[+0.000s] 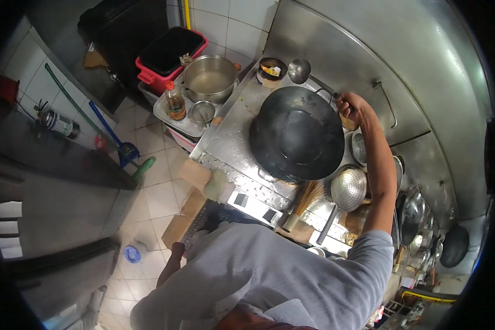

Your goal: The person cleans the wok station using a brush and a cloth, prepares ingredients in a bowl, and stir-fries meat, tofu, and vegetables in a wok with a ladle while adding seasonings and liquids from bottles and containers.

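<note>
My right hand is closed around the dark handle end of a metal ladle, beyond the wok's far right rim. The ladle's round bowl lies at the back of the steel counter. A large black wok sits in front of it, its inside dark and bare, with a loop handle near the ladle's shaft. My left hand hangs low at my left side, partly hidden by my grey shirt, and its fingers cannot be made out. Near my right forearm lies a perforated strainer with a dark handle.
A bamboo brush lies in front of the wok. Left of the counter stand a steel pot, a bottle with an orange cap, and a red bin. A small bowl sits behind the wok. Pans crowd the right side.
</note>
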Demonstrator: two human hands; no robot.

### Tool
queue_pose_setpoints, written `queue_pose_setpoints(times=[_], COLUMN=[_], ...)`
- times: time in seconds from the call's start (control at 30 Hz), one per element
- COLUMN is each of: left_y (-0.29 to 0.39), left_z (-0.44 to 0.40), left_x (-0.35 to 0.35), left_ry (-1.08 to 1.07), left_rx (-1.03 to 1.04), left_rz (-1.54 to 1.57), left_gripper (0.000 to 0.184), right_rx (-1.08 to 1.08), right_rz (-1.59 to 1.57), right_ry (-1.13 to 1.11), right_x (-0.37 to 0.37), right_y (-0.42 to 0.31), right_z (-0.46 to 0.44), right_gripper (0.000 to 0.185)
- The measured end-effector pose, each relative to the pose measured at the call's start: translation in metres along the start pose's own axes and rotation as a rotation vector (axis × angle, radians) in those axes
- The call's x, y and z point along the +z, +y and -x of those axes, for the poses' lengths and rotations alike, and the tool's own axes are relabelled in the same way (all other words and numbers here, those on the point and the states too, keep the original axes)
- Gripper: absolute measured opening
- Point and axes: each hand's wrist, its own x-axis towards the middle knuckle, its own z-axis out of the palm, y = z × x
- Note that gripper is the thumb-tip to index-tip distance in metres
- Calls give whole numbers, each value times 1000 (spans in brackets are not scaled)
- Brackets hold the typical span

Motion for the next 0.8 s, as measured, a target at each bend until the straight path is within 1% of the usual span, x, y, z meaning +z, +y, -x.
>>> queue_pose_setpoints(times=[0.03,0.1,0.13,0.2,0.23,0.27,0.3,0.33,0.37,0.4,0.43,0.47,0.53,0.57,0.6,0.67,0.7,0.73,0.8], left_y=[-5,-14,-20,-34,-43,-46,-49,-50,-50,-47,-42,-34,-10,10,25,51,58,69,92], left_z=[-4,-16,-27,-44,-53,-60,-65,-71,-78,-85,-93,-98,-100,-87,-87,-95,-103,-108,-114], left_x=[-1,-8,-7,-5,-21,-31,-39,-49,-60,-77,-97,-119,-170,-212,-235,-263,-268,-277,-294], left_ry=[-2,-25,-25,277,4,-2,228,456,446,611,774,758,846,816,786,812,790,763,799], left_rx=[0,-17,-16,44,-83,-78,-222,-362,-349,-274,-191,-164,-109,-107,-69,23,79,99,194], left_rz=[-4,86,78,-132,138,125,580,1035,1021,1060,1096,1084,1120,935,917,1026,970,957,767], left_gripper=[14,15,15,16,18,18,18,19,19,20,22,22,23,27,27,33,38,38,42], right_rx=[1,-111,-112,-225,-219,-298,-375,-363,-407,-453,-505,-554,-637,-646,-656,-525,-432,-342,-381], right_rz=[-5,252,245,546,535,586,636,624,493,361,356,349,430,395,362,300,285,271,458], right_ry=[-1,124,125,294,297,352,409,420,446,476,537,605,775,847,920,1020,1064,1100,1198], right_x=[8,22,26,32,32,31,29,31,35,40,43,46,57,65,78,118,132,142,154], right_y=[1,3,6,19,30,44,61,80,102,124,151,183,247,282,311,338,361,388,449], right_z=[2,9,14,23,27,31,38,51,66,83,95,106,127,134,144,178,185,187,177], right_gripper=[22,17,17,22,22,19,16,16,12,11,12,16,18,18,17,18,18,18,18])
